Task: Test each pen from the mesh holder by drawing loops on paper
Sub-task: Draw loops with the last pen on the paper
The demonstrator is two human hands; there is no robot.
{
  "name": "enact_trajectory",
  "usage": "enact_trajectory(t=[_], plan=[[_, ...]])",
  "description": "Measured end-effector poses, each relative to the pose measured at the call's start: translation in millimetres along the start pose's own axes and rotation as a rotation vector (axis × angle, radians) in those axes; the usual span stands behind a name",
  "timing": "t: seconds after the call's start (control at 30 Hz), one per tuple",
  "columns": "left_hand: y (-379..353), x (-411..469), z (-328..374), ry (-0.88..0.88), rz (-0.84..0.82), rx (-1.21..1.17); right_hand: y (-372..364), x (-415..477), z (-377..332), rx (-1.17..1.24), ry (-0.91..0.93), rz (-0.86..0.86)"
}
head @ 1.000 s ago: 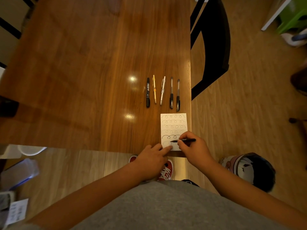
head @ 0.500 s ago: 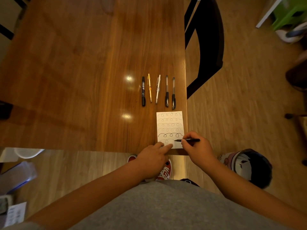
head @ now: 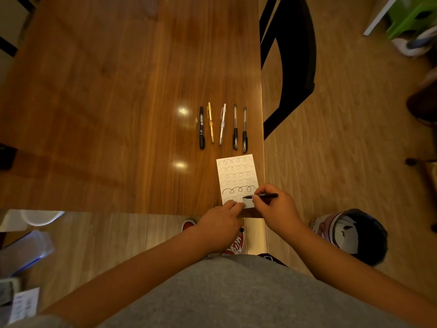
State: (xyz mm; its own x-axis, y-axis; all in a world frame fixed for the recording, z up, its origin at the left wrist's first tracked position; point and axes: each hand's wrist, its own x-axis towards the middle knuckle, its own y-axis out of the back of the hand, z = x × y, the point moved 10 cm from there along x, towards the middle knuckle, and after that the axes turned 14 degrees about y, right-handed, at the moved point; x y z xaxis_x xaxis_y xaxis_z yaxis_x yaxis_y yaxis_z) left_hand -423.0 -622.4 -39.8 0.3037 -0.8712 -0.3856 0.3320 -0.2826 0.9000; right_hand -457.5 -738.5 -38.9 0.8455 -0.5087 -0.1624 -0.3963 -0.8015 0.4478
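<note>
A small white paper (head: 236,171) lies near the front right corner of the wooden table (head: 118,114), with several rows of drawn loops on it. My right hand (head: 275,210) pinches a thin black pen (head: 261,196), its tip on the lowest row of loops. My left hand (head: 221,224) presses the paper's near edge with straight fingers. Beyond the paper lie several pens in a row: a black marker (head: 201,127), a yellow pen (head: 210,121), a clear white pen (head: 222,124) and two black-grip pens (head: 235,126) (head: 244,130). No mesh holder is in view.
A black chair (head: 290,55) stands right of the table. A round bag (head: 350,235) lies on the floor at my right. Red shoes (head: 234,245) show below the table edge. A blue-lidded box (head: 23,252) and papers sit at the lower left.
The pen tip has moved rightward along the bottom row, lengthening the loop line. My left hand stays on the paper's near edge.
</note>
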Motion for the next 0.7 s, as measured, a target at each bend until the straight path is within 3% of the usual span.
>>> enact_trajectory(t=[0.7], plan=[[-6.5,5.8,8.9,-0.026,0.008,0.014,27.2,-7.7,9.7,0.006,0.017,0.073]])
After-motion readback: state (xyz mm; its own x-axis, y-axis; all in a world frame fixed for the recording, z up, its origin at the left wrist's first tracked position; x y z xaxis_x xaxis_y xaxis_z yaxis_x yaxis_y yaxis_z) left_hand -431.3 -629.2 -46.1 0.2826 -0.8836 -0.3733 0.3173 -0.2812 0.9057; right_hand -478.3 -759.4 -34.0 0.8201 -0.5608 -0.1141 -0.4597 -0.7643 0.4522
